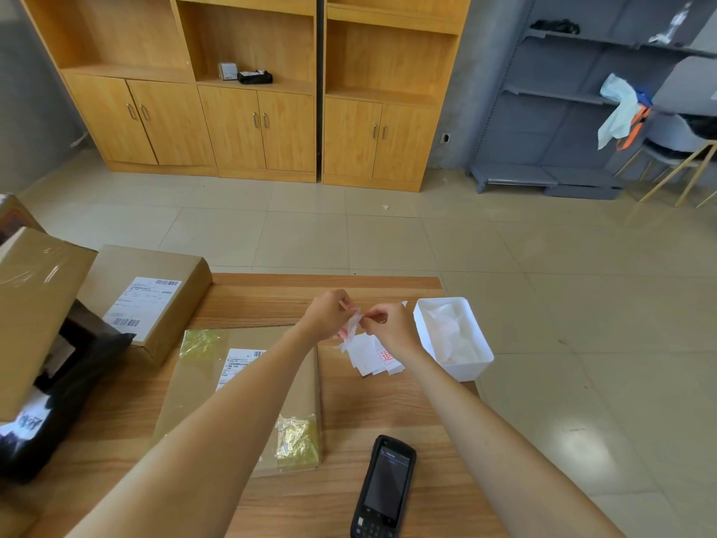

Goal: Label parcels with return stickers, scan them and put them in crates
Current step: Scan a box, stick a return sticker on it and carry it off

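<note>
While the brown wooden table carries a flat brown cardboard parcel with a white shipping label, the black handheld scanner lies near its right corner. Above loose white return stickers, the left hand and right hand meet, fingers pinching one thin white sticker between them.

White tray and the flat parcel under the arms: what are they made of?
White tray: looks like plastic, smooth, matte, thin moulded walls. Flat parcel: brown cardboard, matte, with shiny yellowish tape patches and a white printed paper label.
</note>
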Available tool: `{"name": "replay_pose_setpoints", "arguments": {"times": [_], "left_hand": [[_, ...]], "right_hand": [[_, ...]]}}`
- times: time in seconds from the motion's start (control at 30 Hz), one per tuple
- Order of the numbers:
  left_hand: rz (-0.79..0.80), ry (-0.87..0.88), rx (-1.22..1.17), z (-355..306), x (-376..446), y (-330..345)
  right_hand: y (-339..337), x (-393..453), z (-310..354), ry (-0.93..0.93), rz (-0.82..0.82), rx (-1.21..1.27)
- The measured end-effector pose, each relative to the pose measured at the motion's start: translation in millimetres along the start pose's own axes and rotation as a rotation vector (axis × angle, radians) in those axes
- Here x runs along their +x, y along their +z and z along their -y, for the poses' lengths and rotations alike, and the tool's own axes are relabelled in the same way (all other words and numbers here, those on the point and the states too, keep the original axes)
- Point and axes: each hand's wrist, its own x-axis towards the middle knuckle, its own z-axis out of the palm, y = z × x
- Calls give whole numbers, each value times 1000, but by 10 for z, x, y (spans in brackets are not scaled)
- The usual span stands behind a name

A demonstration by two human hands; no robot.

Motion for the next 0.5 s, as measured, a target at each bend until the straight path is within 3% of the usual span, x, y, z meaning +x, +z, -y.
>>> {"name": "replay_pose_setpoints", "arguments": {"times": [0.17, 0.5], "left_hand": [[-68, -26, 107, -46, 3, -38], [-179, -27, 104, 22, 57, -58]], "right_hand": [[-3, 29, -11, 27, -23, -86], [-72, -16, -58, 46, -44, -155]]}}
